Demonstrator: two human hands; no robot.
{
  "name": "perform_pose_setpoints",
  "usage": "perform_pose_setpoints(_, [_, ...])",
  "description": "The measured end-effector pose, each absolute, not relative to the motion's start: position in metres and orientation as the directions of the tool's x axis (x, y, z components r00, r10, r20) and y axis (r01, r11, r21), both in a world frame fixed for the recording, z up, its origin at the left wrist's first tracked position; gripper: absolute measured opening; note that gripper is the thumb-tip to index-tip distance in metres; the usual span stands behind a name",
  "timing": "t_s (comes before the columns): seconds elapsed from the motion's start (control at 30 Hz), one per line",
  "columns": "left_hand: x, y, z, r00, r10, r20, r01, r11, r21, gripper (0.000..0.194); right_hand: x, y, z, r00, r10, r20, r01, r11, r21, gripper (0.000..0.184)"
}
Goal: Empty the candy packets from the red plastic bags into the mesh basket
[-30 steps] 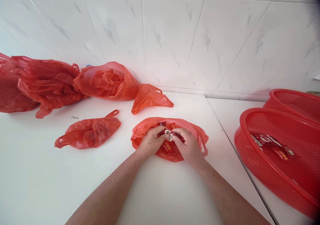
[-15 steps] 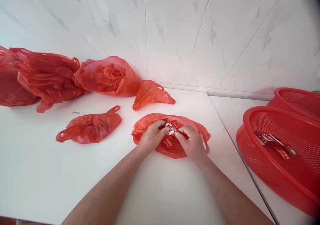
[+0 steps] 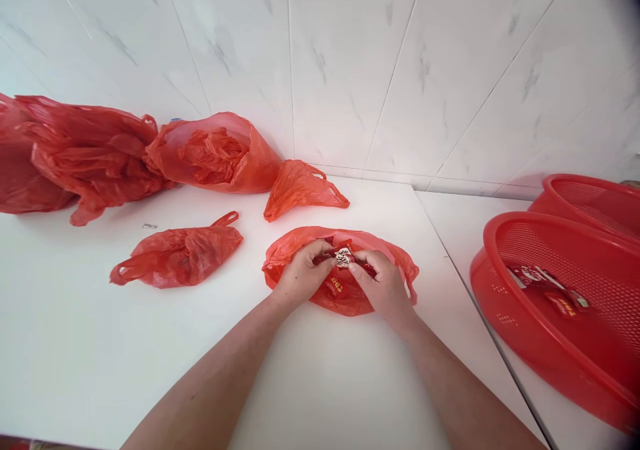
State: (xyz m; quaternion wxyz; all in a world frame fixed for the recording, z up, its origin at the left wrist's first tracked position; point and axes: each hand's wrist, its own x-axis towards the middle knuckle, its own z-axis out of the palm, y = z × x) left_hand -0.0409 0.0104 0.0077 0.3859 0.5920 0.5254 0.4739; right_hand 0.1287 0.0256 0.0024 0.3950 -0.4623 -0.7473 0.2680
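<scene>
A small dark red snack packet [image 3: 343,257] with a white label and dark lettering is stretched between my two hands. My left hand [image 3: 306,270] pinches its left end, and my right hand [image 3: 383,280] pinches the right end between thumb and fingers. Both hands are over the mouth of an opened red plastic bag [image 3: 285,247] lying on the white table. Inside that bag, just below the packet, another red packet [image 3: 336,286] with yellow lettering shows. The bag's remaining contents are partly hidden by my hands.
On the right, a red perforated plastic basket [image 3: 495,250] holds several packets; a second basket [image 3: 555,187] stands behind it. A tied red bag [image 3: 185,257] lies to the left. A flattened bag [image 3: 303,190], a stuffed bag [image 3: 265,157] and bundled bags [image 3: 100,150] line the tiled wall.
The packet has turned slightly in my fingers, so its white label now faces me and sits between both thumbs. My hands stay in nearly the same place.
</scene>
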Motion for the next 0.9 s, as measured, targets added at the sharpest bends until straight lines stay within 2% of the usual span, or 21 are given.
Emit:
perform_pose_setpoints(0.4, [-0.041, 0.01, 0.007, 0.048, 0.987, 0.151, 0.249, -0.158, 0.956, 0.011, 0.13, 0.028, -0.004, -0.318, 0.894, 0.317, 0.443, 0.436, -0.783, 0.019])
perform_pose_setpoints(0.53, [-0.041, 0.011, 0.006, 0.034, 0.987, 0.155, 0.179, -0.159, 0.971, 0.019, 0.13, 0.026, -0.001, -0.289, 0.902, 0.321, 0.461, 0.425, -0.779, 0.02])
perform_pose_setpoints(0.63, [-0.041, 0.011, 0.005, 0.046, 0.987, 0.156, 0.153, -0.161, 0.975, 0.026, 0.13, 0.024, 0.004, -0.283, 0.912, 0.296, 0.401, 0.393, -0.828, 0.018])
perform_pose_setpoints(0.9, [-0.038, 0.009, 0.004, 0.059, 0.976, 0.209, 0.257, -0.217, 0.942, 0.028, 0.128, 0.023, 0.008, -0.29, 0.943, 0.161, 0.305, 0.251, -0.919, 0.019])
